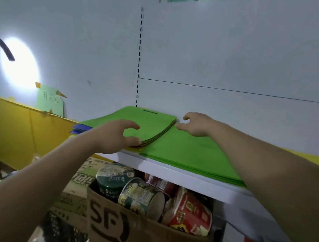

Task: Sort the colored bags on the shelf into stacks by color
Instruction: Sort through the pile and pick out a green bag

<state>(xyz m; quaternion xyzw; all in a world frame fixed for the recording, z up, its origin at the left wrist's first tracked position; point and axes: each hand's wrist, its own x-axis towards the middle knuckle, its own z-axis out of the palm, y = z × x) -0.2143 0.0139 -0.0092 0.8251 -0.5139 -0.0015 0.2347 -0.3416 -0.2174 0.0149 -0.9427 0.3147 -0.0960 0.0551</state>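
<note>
**Lifting the top green bag off the mixed pile**

On the white shelf (169, 169) lie two heaps side by side. On the left is a mixed pile (158, 135), whose right edge shows layers of several colours, with a top green bag (151, 120) as its cover sheet. Touching it on the right is a flat green stack (190, 153) that runs toward the near edge. Blue bags (80, 127) poke out at the pile's left side, and yellow and red bags (311, 158) lie at the far right.

The left hand (118, 134) is at the pile's near right corner. Its fingertips (138, 141) are curled against the layered edge and the thumb arches over the top face, so it appears to pinch the top green bag there. The right hand (197, 124) is at the far right corner of the same bag with curled fingers. Whether it actually grips the corner or only touches it cannot be told.

The step in hand looks like peeling this green bag off to move it onto the green stack on the right. The next move calls for separating only the top sheet from the colours beneath. Both corners then need to rise together, carry rightward, and come down square on the green stack. The risk is dragging a lower bag along.

Below the shelf, a cardboard box (143, 234) holds noodle cups.
</note>
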